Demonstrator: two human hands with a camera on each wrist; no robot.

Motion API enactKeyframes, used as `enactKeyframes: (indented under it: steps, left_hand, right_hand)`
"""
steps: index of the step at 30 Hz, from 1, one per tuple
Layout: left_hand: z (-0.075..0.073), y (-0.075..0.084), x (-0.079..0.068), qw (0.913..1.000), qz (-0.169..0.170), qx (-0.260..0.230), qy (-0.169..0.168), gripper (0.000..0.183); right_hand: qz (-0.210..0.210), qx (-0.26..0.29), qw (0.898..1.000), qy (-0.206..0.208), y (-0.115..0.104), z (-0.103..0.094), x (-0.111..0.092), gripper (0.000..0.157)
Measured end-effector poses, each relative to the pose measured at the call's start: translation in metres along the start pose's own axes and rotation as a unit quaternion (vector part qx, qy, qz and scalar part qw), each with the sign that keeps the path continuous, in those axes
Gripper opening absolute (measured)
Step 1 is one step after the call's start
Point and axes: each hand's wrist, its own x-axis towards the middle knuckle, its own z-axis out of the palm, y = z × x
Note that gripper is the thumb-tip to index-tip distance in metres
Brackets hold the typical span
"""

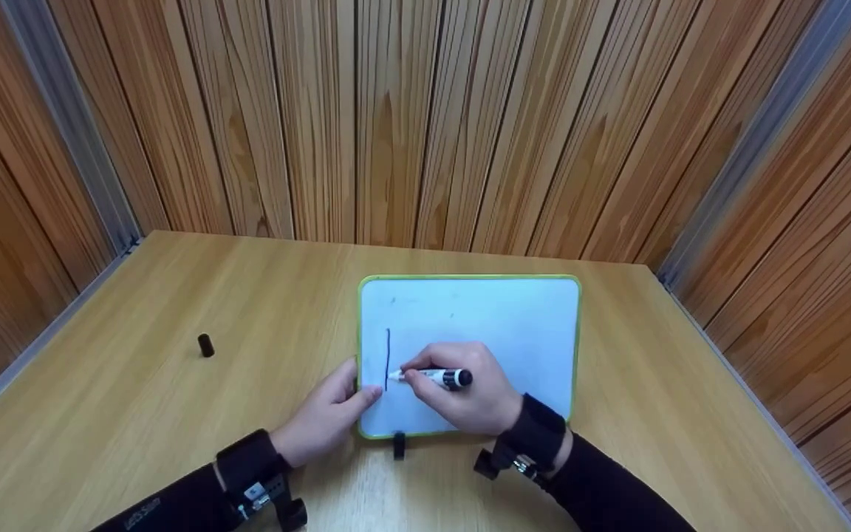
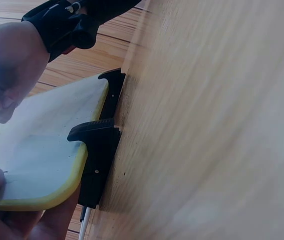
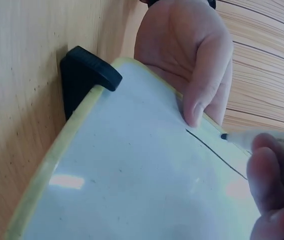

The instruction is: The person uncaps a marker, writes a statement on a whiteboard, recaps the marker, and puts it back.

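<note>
A small whiteboard (image 1: 514, 325) with a yellow-green frame leans on black stand feet (image 2: 99, 160) on the table. My left hand (image 1: 329, 410) grips its left edge, thumb on the white face and the other fingers behind. In my right hand (image 1: 473, 388) I pinch a white marker (image 1: 436, 377), its black end pointing right. The dark tip (image 3: 224, 136) is close beside a single dark vertical line (image 1: 388, 358) drawn near the board's left side. In the right wrist view the line's lower end lies right by my left thumb.
A small black marker cap (image 1: 206, 345) stands on the wooden table (image 1: 263, 295), left of the board. Wood-panelled walls (image 1: 388, 118) enclose the table at the back and both sides. Black straps with small cameras are round both wrists.
</note>
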Motion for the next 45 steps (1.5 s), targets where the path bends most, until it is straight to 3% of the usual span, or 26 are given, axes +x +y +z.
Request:
enactKeyframes:
  steps: [10, 30, 45]
  left_hand:
    - [0.0005, 0.0008, -0.0001, 1.0000, -0.005, -0.002, 0.002, 0.060]
    - [-0.0003, 0.0011, -0.0012, 0.9999, -0.006, 0.009, 0.010, 0.059]
    - [-0.0003, 0.0026, -0.0013, 0.9998, -0.009, 0.007, 0.016, 0.059]
  right_hand:
    - [-0.019, -0.024, 0.998, 0.050, 0.0055, 0.0001, 0.0012, 0.008]
    - [0.010, -0.035, 0.998, 0.048, 0.0054, -0.0016, -0.0009, 0.007]
    - [-0.003, -0.058, 0.996, 0.063, 0.0061, -0.0048, -0.0001, 0.009]
